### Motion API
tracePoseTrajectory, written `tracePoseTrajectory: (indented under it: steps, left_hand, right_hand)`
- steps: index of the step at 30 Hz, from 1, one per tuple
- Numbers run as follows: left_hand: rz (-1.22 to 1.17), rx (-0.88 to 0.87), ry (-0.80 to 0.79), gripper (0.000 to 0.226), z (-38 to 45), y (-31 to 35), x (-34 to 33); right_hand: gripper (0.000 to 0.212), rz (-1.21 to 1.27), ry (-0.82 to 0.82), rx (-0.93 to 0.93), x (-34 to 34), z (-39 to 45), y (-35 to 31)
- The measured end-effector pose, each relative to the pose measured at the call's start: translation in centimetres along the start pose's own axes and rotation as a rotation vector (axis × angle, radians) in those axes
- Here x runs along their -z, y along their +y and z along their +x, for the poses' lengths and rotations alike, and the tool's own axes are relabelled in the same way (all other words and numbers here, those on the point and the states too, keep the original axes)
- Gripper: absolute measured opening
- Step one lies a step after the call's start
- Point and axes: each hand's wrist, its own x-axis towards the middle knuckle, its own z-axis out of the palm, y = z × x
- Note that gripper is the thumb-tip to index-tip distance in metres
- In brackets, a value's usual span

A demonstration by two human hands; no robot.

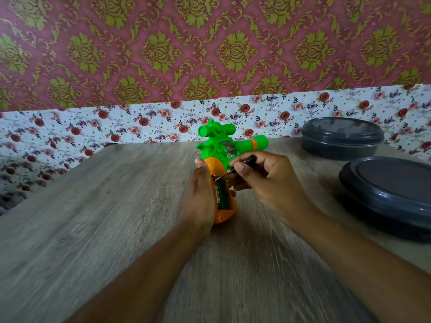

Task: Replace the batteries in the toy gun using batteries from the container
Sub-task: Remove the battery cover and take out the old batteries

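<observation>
Writing on battery (218, 193) label too blurry to read, sorry. Toy gun (224, 148) green body, orange grip, compartment open, above tabletop (93, 217). Left hand (201, 194) wraps grip; right hand (263, 178) pinches small screwdriver (245, 162), tip at compartment.

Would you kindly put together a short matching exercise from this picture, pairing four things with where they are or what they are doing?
Things:
1. left hand
2. right hand
3. toy gun
4. grey containers

Places or states:
A. standing on the table at the right, lids on
B. pinching a small dark tool at the open battery bay
C. green body, orange grip, held upright over the table
D. gripping the orange grip

Pairs: 1-D, 2-B, 3-C, 4-A
</observation>
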Motion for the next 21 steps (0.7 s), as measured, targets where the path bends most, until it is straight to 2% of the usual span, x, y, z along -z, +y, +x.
tracePoseTrajectory:
  steps: [3,8,12,18,21]
  left_hand:
    - [0.032,-0.029,-0.015,0.109,-0.03,-0.06,-0.05]
    - [0.005,-0.027,-0.024,0.093,0.07,-0.07,-0.04]
    - [-0.005,-0.022,-0.036,0.093,0.19,-0.17,-0.02]
    - [-0.029,-0.022,-0.016,0.084,0.26,-0.33,-0.08]
    - [-0.009,-0.018,-0.009,0.089,0.29,-0.34,-0.05]
  right_hand:
    - [0.012,-0.088,-0.014,0.061,-0.28,-0.2,0.45]
    - [0.011,-0.175,-0.042,0.136,-0.23,-0.38,0.42]
    - [0.011,-0.217,-0.059,0.162,-0.2,-0.37,0.16]
    - [0.015,-0.239,-0.178,0.135,-0.08,-0.37,0.08]
    - [0.016,-0.252,-0.203,0.128,-0.04,-0.26,0.1]
